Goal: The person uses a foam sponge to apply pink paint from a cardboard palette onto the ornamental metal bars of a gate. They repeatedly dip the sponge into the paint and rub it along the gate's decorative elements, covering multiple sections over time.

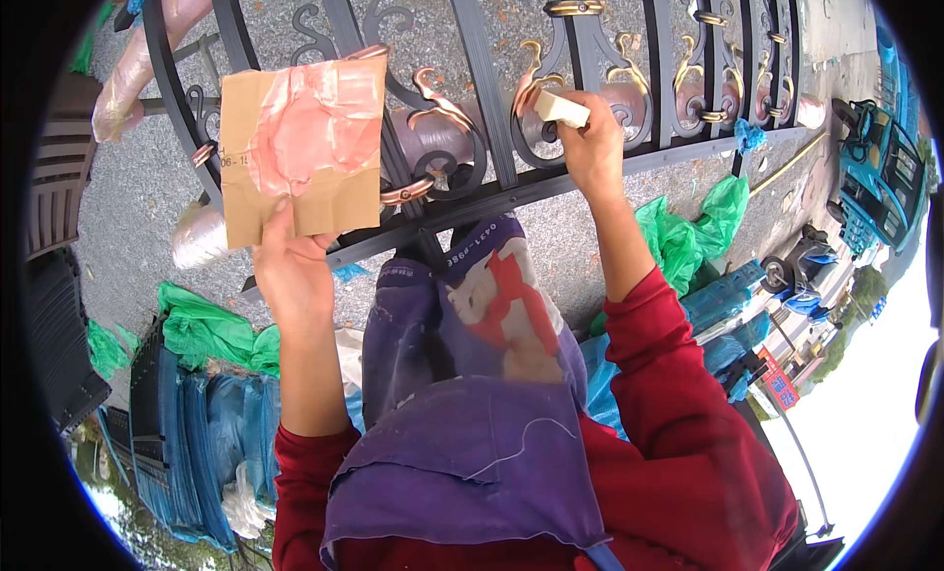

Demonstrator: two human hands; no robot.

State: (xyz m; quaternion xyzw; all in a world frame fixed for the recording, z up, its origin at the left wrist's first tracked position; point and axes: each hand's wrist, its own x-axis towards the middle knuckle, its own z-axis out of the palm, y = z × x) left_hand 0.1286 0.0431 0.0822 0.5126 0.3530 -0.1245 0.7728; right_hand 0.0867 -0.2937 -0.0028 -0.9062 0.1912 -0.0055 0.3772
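My left hand (298, 281) grips the lower edge of a square piece of brown cardboard (349, 202), held up at the left. Wet-looking pink-copper paint (313, 128) is smeared over its middle. At the right, my right hand (596, 158) pinches a small cream sponge block (561, 109). The sponge is at a scroll of the black metal gate (479, 79); whether it touches cannot be told. Scrollwork near the cardboard shows a copper tint (441, 104), while a scroll farther right is gold-edged (686, 64). The cardboard hides part of the gate.
Plastic-wrapped rolls (433, 135) lie beneath the gate on grey ground. Green plastic sheeting (708, 227) is at the right, with more at the left. Blue-wrapped panels (211, 414) are stacked at lower left. A blue three-wheeled vehicle (880, 178) and a scooter (801, 266) stand at far right.
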